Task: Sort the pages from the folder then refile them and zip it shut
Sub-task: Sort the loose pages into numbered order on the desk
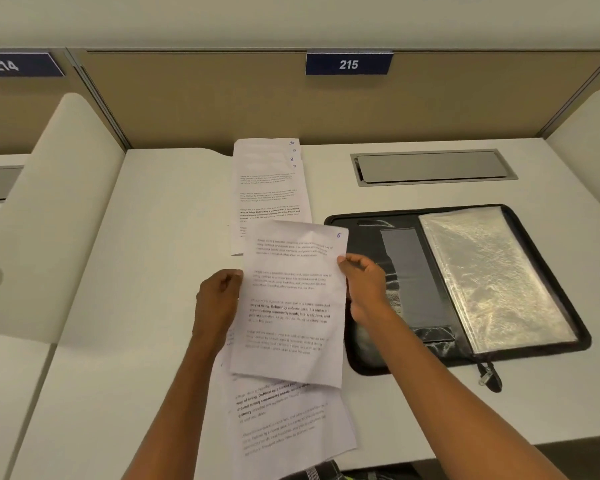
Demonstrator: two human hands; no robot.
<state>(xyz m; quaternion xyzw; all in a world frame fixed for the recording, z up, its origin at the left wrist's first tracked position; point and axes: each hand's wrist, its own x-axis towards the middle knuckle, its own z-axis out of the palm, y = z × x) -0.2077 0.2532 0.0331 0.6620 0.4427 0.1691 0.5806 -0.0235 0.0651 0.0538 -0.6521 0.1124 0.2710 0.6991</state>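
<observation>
My left hand and right hand pinch the white printed page marked 6 by its side edges, left of the open black zip folder.

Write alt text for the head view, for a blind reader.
A left hand and right hand hold the page marked 6 by its sides over a desk. Pages 7 to 10 lie fanned beyond it, an open folder to its right.
</observation>
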